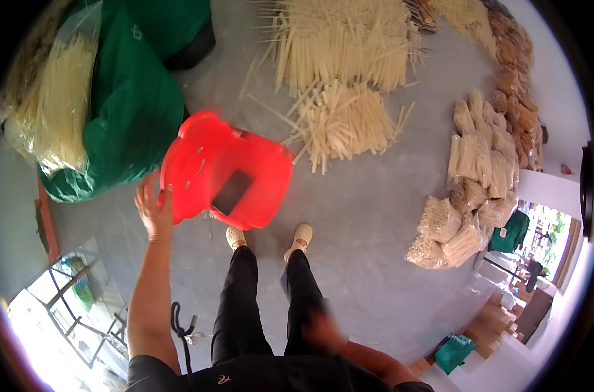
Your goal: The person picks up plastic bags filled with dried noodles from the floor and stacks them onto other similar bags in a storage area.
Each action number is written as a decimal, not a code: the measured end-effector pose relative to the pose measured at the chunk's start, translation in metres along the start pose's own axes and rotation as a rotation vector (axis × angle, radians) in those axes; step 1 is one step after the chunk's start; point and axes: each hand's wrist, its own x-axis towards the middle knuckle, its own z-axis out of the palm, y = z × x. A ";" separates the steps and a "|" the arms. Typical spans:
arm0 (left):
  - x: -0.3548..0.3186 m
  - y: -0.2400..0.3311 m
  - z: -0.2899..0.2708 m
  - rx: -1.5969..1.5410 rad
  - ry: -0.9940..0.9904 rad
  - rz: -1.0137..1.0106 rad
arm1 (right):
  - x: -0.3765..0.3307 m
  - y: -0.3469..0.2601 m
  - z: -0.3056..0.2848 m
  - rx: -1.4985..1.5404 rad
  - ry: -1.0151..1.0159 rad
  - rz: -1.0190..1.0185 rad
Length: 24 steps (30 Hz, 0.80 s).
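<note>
A red plastic chair (261, 173) with slots cut in its backrest is in front of me, slightly blurred. On it is a dark flat rectangle (232, 193) that looks like a phone. My left hand (154, 208) is at the chair's left edge, its thumb against the red rim and its fingers on the outer side; the grip is partly hidden. Down by my right thigh, my right hand (323, 332) is smeared by motion, and its fingers cannot be made out. It is apart from the chair.
Pale dried sticks (349, 49) lie in a broad heap ahead, with a smaller pile (349, 121) nearer. Green sacks (130, 108) and a clear bag of sticks (65, 98) stand at left. Bagged bundles (470, 189) are stacked at right. Cardboard boxes (490, 326) sit lower right.
</note>
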 end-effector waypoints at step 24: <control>-0.079 0.083 0.140 -0.447 -0.821 -0.683 | 0.009 0.057 -0.004 0.026 -0.154 -0.141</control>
